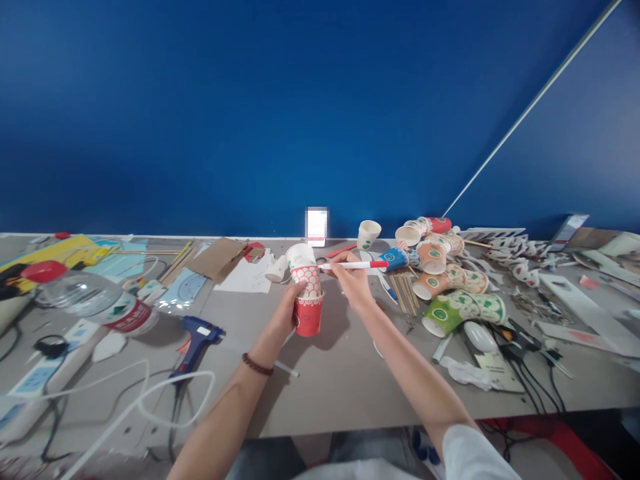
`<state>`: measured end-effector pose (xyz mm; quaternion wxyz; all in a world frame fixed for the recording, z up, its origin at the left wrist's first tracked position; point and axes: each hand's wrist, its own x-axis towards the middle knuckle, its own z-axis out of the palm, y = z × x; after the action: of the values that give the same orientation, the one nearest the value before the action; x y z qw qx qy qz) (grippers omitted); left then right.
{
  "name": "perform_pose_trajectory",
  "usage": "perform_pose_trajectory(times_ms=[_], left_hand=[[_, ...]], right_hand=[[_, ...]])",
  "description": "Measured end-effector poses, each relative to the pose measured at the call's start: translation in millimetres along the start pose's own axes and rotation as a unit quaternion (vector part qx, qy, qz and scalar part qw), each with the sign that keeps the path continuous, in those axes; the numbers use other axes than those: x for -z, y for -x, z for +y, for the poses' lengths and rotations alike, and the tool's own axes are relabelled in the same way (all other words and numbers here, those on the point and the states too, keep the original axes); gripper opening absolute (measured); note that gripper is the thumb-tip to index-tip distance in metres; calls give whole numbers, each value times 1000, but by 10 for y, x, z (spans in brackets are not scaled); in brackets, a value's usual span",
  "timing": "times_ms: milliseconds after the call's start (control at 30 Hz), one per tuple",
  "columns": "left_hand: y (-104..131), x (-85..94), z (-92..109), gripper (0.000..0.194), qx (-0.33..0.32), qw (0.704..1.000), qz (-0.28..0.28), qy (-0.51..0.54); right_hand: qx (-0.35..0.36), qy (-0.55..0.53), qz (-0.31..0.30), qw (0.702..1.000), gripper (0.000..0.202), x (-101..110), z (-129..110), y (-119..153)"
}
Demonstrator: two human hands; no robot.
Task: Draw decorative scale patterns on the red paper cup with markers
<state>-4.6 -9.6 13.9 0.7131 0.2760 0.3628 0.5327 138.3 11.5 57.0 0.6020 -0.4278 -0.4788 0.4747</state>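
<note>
Blue plastic glue gun (199,335) lies left of the left grip (289,307), which is wrapped firmly around a stack of red and white paper cups (308,316), already fitted together. Just beside it, the right grip (353,283) pinches a marker (361,265), tip at the stack's side; whether it touches, I cannot tell, but marking seems unfinished. Beyond that grip stands a single white cup (369,235); farther right lie patterned cups (445,313), seemingly joined.

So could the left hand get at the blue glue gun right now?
Likely not yet: the left hand is occupied with the stacked cups, though the glue gun lies close by, with nothing tall between them.
</note>
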Motion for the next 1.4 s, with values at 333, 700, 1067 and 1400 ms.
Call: perform_pose_trajectory(times_ms=[333, 700, 1067, 1400], left_hand=[[3, 14, -7, 47, 22, 1000, 7, 10], [-15, 18, -10, 50, 3, 1000, 7, 17], [2, -9, 11, 52, 1, 1000, 1, 14], [-6, 14, 6, 40, 45, 999, 13, 28]], right_hand=[[8, -7, 3, 1000, 6, 16, 59, -19], [6, -10, -13, 1000, 8, 6, 17, 6], [14, -6, -16, 1000, 7, 5, 5, 10], [-3, -31, -5, 1000, 11, 0, -30, 22]])
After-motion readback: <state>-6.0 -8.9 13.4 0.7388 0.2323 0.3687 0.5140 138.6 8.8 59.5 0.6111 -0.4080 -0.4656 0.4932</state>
